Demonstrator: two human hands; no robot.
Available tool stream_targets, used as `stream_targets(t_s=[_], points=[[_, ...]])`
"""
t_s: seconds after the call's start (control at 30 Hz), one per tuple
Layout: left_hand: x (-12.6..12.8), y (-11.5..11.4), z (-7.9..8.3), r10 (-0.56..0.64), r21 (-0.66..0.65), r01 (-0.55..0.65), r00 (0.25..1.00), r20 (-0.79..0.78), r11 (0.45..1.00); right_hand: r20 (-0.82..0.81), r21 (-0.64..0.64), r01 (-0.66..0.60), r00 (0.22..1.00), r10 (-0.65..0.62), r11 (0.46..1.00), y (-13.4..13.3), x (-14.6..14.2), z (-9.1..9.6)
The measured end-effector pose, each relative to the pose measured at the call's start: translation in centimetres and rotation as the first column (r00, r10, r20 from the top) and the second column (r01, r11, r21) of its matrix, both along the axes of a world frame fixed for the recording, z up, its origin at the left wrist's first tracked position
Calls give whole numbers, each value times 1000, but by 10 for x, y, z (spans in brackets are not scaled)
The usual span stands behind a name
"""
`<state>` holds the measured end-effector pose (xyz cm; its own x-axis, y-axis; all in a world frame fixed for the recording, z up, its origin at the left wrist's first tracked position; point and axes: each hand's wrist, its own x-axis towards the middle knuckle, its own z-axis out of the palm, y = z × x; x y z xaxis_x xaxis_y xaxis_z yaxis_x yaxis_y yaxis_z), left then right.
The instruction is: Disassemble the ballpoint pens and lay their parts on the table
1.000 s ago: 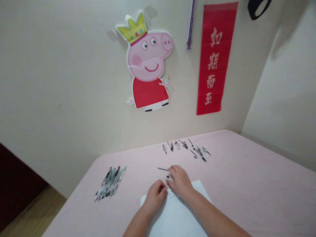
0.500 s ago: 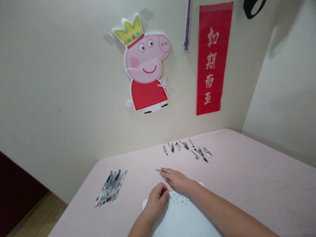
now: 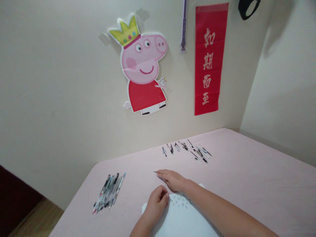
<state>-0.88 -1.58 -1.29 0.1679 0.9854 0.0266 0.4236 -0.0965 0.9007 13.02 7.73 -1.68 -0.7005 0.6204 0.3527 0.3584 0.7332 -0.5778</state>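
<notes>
Key relation: the thin dark rod point(image 3: 155, 171) lies on the pink-covered table point(image 3: 259, 191), its visible end poking out past the fingertips of our right hand point(image 3: 170, 180), at about 10 o'clock from that palm. Long axis runs roughly 9 to 3, dipping slightly at the 3 end; the rest is under the fingers. Right hand is clearly nearer. From our left hand point(image 3: 158, 199) the rod sits near 12, a little apart.

Grips: right fingers are together, stretched flat, palm down; we can't tell if anything is pinched. Left thumb and forefinger curl close together at the far edge of the white sheet point(image 3: 184, 222); can't tell if something sits between. Small bits point(image 3: 179, 201) lie on the sheet at 3 from the left fingers. Pen bundle point(image 3: 110, 192) at 9, loose pen parts point(image 3: 187, 151) toward 1.

Versus one second ago: right hand was arched, at 3 from the rod; now it's flattened and reaches further toward 9. The small black piece then beside it no longer shows. More bits are uncovered. Left hand's pose hardly differs.
</notes>
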Motion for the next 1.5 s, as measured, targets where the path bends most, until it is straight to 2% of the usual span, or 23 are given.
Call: stream_targets(t_s=[0.1, 0.23, 0.37, 0.5, 0.73, 0.97, 1.5], points=[[0, 0, 1, -1, -3, 1, 1000, -12, 1000, 5, -63, 34, 999, -34, 997, 1, 1, -4], [1, -1, 3, 2, -4, -2, 999, -32, 1000, -1, -122, 164, 986, -165, 979, 3, 9, -6], [0, 0, 1, 1, -3, -1, 999, -37, 1000, -9, -126, 322, 946, -325, 938, 8, 28, -8], [-1, 2, -2, 6, -2, -6, 999, -52, 1000, 29, -109, 421, 907, -420, 901, 14, 52, -12], [0, 1, -1, 10, -23, -11, 999, -51, 1000, 127, -103, 663, 748, -651, 742, 28, 77, -18], [1, 1, 1, 12, -23, -13, 999, -46, 1000, 123, -84, 696, 717, -686, 713, 40, 73, -24], [0, 1, 0, 14, -34, -15, 999, -35, 999, 136, -61, 664, 745, -653, 745, 44, 78, -22]])
